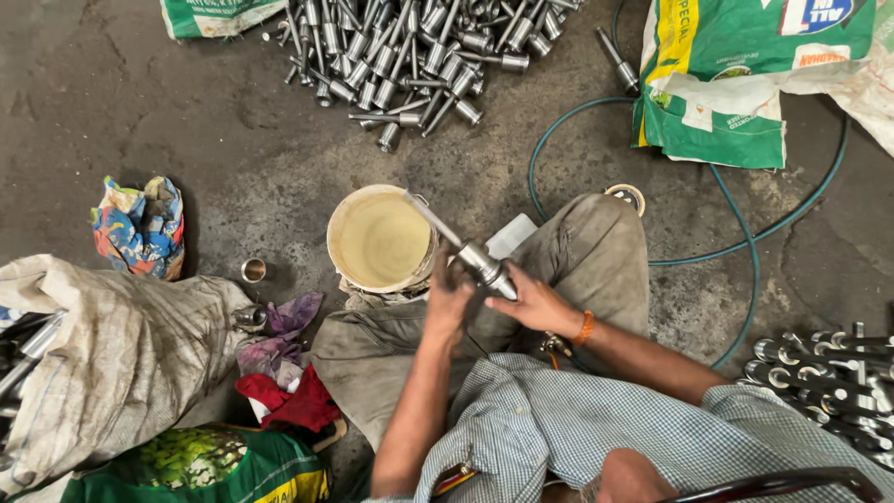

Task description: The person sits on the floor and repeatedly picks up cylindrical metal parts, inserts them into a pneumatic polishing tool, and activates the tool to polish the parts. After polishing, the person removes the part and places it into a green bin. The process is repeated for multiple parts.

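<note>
I sit on the floor holding a metal shaft part [475, 259], a thin rod with a thicker cylindrical end. My left hand [449, 298] wraps around its thick end from the left. My right hand [531, 303], with an orange band at the wrist, grips it from the right. The rod's thin tip points up-left over a round bucket of cream-coloured paste [380, 239] that stands just beyond my knees.
A pile of several similar metal shafts [410, 51] lies at the top. More shafts [829, 382] lie at the right edge. A green hose [736, 247] loops across the floor. Printed sacks [736, 84], a grey sack [112, 354], coloured rags [284, 373] and a small metal cup [252, 270] surround me.
</note>
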{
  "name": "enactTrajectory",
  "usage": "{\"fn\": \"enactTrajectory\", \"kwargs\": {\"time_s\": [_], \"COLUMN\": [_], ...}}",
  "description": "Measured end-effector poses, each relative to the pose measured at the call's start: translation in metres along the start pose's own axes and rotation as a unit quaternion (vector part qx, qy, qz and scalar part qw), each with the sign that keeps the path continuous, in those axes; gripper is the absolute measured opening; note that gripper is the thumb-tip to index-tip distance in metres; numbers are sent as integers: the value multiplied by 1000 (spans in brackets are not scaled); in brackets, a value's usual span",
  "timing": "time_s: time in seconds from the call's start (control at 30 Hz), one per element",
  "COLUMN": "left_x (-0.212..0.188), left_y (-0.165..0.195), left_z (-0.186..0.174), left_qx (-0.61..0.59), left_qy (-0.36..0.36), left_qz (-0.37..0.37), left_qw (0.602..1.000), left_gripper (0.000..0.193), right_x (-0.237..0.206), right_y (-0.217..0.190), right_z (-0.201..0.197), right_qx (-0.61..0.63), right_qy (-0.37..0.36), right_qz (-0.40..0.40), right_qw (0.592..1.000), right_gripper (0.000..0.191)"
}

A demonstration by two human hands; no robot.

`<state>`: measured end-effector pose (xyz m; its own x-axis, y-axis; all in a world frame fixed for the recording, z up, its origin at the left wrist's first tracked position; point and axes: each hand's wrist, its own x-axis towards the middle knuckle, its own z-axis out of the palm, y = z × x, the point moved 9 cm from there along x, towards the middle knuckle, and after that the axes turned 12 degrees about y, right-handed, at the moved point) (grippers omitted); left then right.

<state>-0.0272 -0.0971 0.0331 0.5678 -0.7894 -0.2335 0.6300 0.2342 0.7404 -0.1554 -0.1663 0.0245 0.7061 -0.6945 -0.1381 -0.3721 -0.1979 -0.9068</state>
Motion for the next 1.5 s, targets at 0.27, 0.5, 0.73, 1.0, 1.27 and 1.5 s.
{"fn": "enactTrajectory", "kwargs": {"time_s": [0.27, 0.5, 0.73, 1.0, 1.27, 1.5], "left_x": [9, 8, -33, -88, -206, -377], "left_y": [-4, 38, 127, 146, 173, 211], "left_z": [8, -23, -107, -169, -244, -292], "left_qx": [59, 200, 7, 259, 499, 624], "left_qy": [-11, 97, 266, 349, 413, 530], "left_qz": [25, 69, 137, 204, 291, 229], "left_qw": [998, 973, 954, 877, 705, 526], "left_gripper": [90, 71, 44, 33, 21, 21], "right_x": [-11, 34, 141, 340, 233, 220], "right_y": [17, 50, 35, -141, 0, 64], "right_z": [13, 1, -22, -103, -48, -95], "right_qx": [7, 159, 158, 154, 243, 155], "right_qy": [-31, 44, 139, 153, 102, 106], "right_qz": [-26, 41, 131, -120, 134, 140], "right_qw": [999, 985, 969, 969, 955, 972], "right_gripper": [73, 57, 84, 100, 41, 33]}}
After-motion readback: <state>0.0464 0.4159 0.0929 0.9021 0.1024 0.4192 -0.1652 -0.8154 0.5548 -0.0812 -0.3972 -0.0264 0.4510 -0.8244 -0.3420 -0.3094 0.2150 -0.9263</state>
